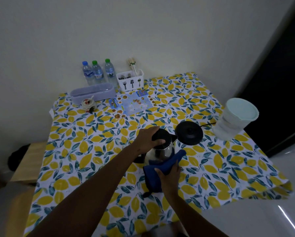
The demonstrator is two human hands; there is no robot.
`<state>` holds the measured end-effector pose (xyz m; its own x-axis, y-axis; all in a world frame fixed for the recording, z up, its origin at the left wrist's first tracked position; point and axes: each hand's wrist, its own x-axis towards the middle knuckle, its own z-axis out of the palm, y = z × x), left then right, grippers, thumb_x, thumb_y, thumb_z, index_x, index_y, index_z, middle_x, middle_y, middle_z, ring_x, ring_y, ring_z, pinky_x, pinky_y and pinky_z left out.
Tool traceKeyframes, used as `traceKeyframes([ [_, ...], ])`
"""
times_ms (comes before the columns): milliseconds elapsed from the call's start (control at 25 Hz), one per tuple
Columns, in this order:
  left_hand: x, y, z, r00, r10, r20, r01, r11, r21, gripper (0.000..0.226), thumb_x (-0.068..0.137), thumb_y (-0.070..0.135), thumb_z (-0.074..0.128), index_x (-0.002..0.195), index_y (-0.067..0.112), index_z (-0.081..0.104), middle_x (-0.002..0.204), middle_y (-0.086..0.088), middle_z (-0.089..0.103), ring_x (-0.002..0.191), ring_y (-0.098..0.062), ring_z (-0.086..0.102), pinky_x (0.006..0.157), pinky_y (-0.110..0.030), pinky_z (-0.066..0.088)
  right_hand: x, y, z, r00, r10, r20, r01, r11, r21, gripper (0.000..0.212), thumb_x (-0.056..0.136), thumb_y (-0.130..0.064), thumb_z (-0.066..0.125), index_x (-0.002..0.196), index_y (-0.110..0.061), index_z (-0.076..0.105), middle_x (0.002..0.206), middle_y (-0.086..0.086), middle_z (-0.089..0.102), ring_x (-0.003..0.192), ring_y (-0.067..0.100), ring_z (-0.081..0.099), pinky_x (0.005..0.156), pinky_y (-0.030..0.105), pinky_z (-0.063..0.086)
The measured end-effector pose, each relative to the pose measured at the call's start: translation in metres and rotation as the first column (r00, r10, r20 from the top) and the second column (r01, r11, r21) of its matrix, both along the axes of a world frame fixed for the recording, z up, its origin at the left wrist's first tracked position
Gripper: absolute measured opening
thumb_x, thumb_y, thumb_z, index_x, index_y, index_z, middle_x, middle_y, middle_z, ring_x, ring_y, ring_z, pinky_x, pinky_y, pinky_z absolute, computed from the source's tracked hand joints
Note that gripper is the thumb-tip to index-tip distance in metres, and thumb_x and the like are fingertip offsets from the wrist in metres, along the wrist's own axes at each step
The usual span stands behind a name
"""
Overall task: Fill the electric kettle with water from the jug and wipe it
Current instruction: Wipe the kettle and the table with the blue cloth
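Dimly lit: lemon-print tablecloth (211,168); left hand (147,140) clasps kettle (162,151) lid, right hand (170,175) fingers grip blue cloth (162,165).

The near half of the worktop (85,168) lies bare on both sides of the two arms, so a hand could slide in from the front edge unhindered. In the middle stands the kettle (160,152), with the left hand (147,140) on its lid and the right hand (169,175) pressing a blue cloth (162,166) against its side. Just beyond, the black base (189,132) blocks the way, its cord running toward the jug (235,118) at the right edge. The far left is crowded: bottles (98,72), a cutlery holder (130,81), a lilac box (92,93) and a small jar (88,104). A broad bare strip separates these from the kettle.
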<state>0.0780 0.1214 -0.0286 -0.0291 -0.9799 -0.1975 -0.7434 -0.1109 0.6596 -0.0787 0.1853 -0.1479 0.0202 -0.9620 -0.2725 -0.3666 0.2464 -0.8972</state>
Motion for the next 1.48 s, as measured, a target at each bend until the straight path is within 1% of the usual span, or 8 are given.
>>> traceKeyframes([
  [280, 0.002, 0.044, -0.029, 0.933, 0.340, 0.114, -0.305, 0.920, -0.247, 0.074, 0.079, 0.063, 0.063, 0.134, 0.014, 0.049, 0.129, -0.010, 0.059, 0.118, -0.029, 0.053, 0.096, -0.044, 0.047, -0.043, -0.025, -0.005, 0.987, 0.149, -0.067, -0.153, 0.986, -0.060, 0.055, 0.088, -0.024, 0.066, 0.132, -0.002, 0.042, 0.122, 0.023, 0.054, 0.108, 0.040, 0.055, 0.088, 0.053, 0.050],
  [480, 0.010, 0.056, -0.041, 0.878, 0.421, -0.226, -0.454, 0.883, -0.120, 0.037, 0.081, 0.041, 0.074, 0.102, 0.017, 0.055, 0.088, 0.000, 0.059, 0.078, -0.015, 0.056, 0.068, -0.032, 0.043, -0.066, -0.049, 0.006, 0.947, 0.247, -0.207, -0.287, 0.939, -0.190, 0.055, 0.085, -0.013, 0.068, 0.134, -0.001, 0.043, 0.126, 0.020, 0.053, 0.109, 0.037, 0.054, 0.090, 0.049, 0.049],
  [600, 0.004, 0.052, -0.037, 0.812, 0.495, -0.308, -0.561, 0.809, -0.178, 0.039, 0.080, 0.045, 0.072, 0.099, 0.015, 0.057, 0.085, -0.004, 0.062, 0.074, -0.012, 0.057, 0.061, -0.027, 0.041, -0.075, -0.059, 0.009, 0.925, 0.268, -0.271, -0.331, 0.916, -0.226, 0.066, 0.085, -0.011, 0.069, 0.142, -0.004, 0.036, 0.135, 0.021, 0.046, 0.116, 0.037, 0.049, 0.095, 0.049, 0.046],
  [760, 0.011, 0.031, -0.018, 0.715, 0.589, -0.376, -0.688, 0.687, -0.232, 0.030, 0.085, 0.038, 0.070, 0.101, 0.019, 0.055, 0.086, 0.006, 0.059, 0.075, -0.003, 0.056, 0.061, -0.018, 0.039, -0.086, -0.083, 0.014, 0.857, 0.344, -0.384, -0.447, 0.866, -0.222, 0.066, 0.086, -0.012, 0.066, 0.143, -0.005, 0.034, 0.135, 0.025, 0.047, 0.105, 0.039, 0.054, 0.086, 0.047, 0.049],
  [960, 0.014, 0.006, -0.013, 0.679, 0.632, -0.374, -0.731, 0.626, -0.270, 0.033, 0.089, 0.033, 0.067, 0.107, 0.008, 0.055, 0.093, -0.006, 0.058, 0.082, -0.023, 0.055, 0.069, -0.033, 0.044, -0.085, -0.114, 0.011, 0.634, 0.442, -0.635, -0.626, 0.775, -0.086, 0.072, 0.089, -0.026, 0.062, 0.148, -0.012, 0.024, 0.153, 0.020, 0.028, 0.114, 0.042, 0.046, 0.087, 0.051, 0.047],
  [1200, 0.018, -0.001, -0.042, 0.605, 0.711, -0.358, -0.796, 0.553, -0.247, 0.029, 0.090, 0.029, 0.066, 0.102, 0.004, 0.056, 0.089, -0.015, 0.059, 0.075, -0.024, 0.051, 0.067, -0.035, 0.039, -0.061, -0.132, -0.016, 0.301, 0.641, -0.707, -0.636, 0.687, 0.352, 0.085, 0.087, -0.065, 0.043, 0.151, -0.027, 0.002, 0.161, 0.011, -0.012, 0.145, 0.038, 0.002, 0.110, 0.060, 0.023],
  [1320, 0.022, 0.000, -0.054, 0.603, 0.716, -0.350, -0.797, 0.544, -0.260, 0.030, 0.090, 0.032, 0.066, 0.105, 0.008, 0.056, 0.092, -0.008, 0.060, 0.077, -0.018, 0.053, 0.068, -0.030, 0.039, -0.051, -0.126, -0.034, 0.316, 0.612, -0.725, -0.622, 0.711, 0.329, 0.086, 0.084, -0.076, 0.031, 0.150, -0.034, -0.003, 0.159, 0.008, -0.022, 0.146, 0.037, -0.010, 0.112, 0.063, 0.013],
  [1480, 0.020, 0.016, -0.076, 0.578, 0.736, -0.353, -0.816, 0.511, -0.270, 0.037, 0.094, 0.033, 0.060, 0.121, 0.010, 0.050, 0.114, -0.009, 0.057, 0.103, -0.022, 0.055, 0.085, -0.037, 0.047, -0.054, -0.113, -0.051, 0.350, 0.453, -0.820, -0.613, 0.773, 0.166, 0.072, 0.090, -0.069, 0.023, 0.150, -0.037, -0.001, 0.162, 0.006, -0.012, 0.147, 0.035, -0.002, 0.109, 0.061, 0.021],
])
